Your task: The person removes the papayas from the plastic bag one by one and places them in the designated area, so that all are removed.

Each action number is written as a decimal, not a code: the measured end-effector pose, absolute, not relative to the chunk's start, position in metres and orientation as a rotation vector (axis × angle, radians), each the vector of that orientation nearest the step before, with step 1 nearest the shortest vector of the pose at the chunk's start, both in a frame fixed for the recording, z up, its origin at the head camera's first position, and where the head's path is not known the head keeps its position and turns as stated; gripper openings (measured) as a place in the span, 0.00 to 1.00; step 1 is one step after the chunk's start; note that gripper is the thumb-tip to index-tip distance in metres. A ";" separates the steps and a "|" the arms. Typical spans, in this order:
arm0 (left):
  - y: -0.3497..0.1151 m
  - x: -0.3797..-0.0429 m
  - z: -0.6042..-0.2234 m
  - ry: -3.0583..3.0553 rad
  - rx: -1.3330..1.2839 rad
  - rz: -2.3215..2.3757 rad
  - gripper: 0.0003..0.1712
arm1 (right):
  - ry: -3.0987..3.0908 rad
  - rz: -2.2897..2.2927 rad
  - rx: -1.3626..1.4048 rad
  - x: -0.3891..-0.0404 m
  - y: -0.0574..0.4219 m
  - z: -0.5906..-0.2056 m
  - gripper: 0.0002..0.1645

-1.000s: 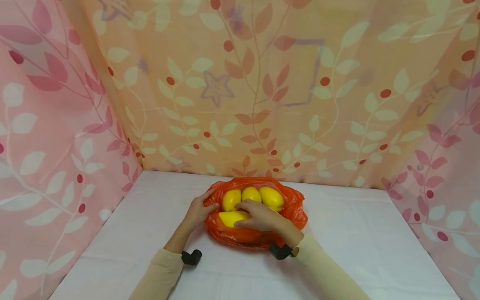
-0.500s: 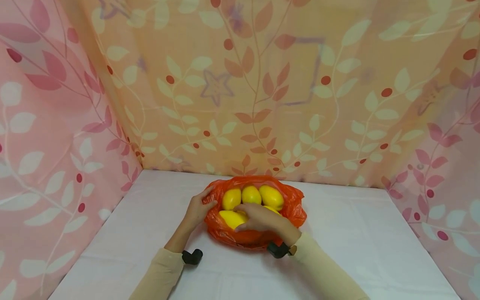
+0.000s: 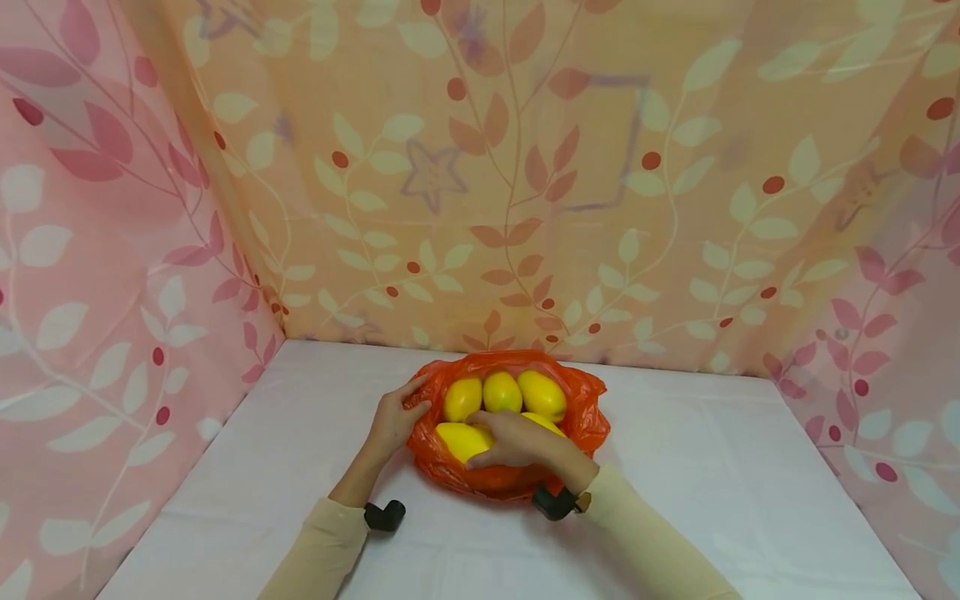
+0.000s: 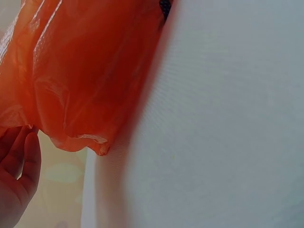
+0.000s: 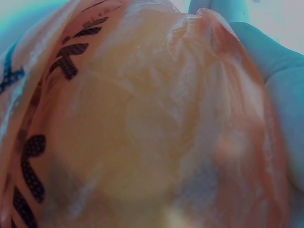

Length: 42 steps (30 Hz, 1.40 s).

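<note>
A crinkled red-orange plastic bag (image 3: 510,483) lies on the table with its mouth spread, holding several smooth yellow oval fruits, like mangoes. Three fruits, including the middle one (image 3: 502,392), sit in the back row. My left hand (image 3: 393,425) grips the bag's left rim, thumb on the inner side; the left wrist view shows its fingers (image 4: 31,164) at the bag's edge. Reaching into the mouth, my right hand (image 3: 517,437) has thumb and fingers around the front-left yellow fruit (image 3: 461,442). Another fruit (image 3: 543,423) shows partly behind that hand, whose palm hides what lies beneath.
A white cloth (image 3: 697,475) covers the table. Floral curtains (image 3: 517,183) stand along the back and both sides. Dark wrist cameras, one at the left (image 3: 385,515) and one at the right (image 3: 553,502), sit under the wrists near the bag's front.
My right hand has shifted slightly left and toward me, and the front-left fruit has turned a little with it. More of the fruit behind the hand shows. My left hand stays nearly still.
</note>
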<state>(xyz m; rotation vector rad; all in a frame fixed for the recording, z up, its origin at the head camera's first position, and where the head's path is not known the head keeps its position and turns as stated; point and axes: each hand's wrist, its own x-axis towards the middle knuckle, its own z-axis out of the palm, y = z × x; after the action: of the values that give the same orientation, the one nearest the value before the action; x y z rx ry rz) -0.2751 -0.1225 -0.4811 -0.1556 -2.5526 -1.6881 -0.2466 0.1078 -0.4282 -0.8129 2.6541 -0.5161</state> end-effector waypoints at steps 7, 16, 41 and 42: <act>-0.123 -0.274 -0.483 -2.571 -0.133 -1.652 0.28 | 2.661 -0.552 -0.803 -0.245 0.108 -0.430 0.42; -0.122 -0.274 -0.479 -2.576 -0.116 -1.663 0.27 | 2.677 -0.582 -0.799 -0.245 0.110 -0.429 0.42; -0.121 -0.273 -0.477 -2.560 -0.137 -1.660 0.26 | 2.690 -0.665 -0.786 -0.244 0.116 -0.424 0.42; -0.121 -0.273 -0.477 -2.558 -0.137 -1.663 0.27 | 2.689 -0.671 -0.783 -0.244 0.117 -0.423 0.42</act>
<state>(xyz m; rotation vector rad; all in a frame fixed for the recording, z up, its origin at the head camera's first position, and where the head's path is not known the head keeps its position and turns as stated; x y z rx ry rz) -0.2730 -0.1211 -0.4773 -0.1373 -2.5578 -1.6627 -0.2438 0.1167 -0.4232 -0.7827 2.6886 -0.6713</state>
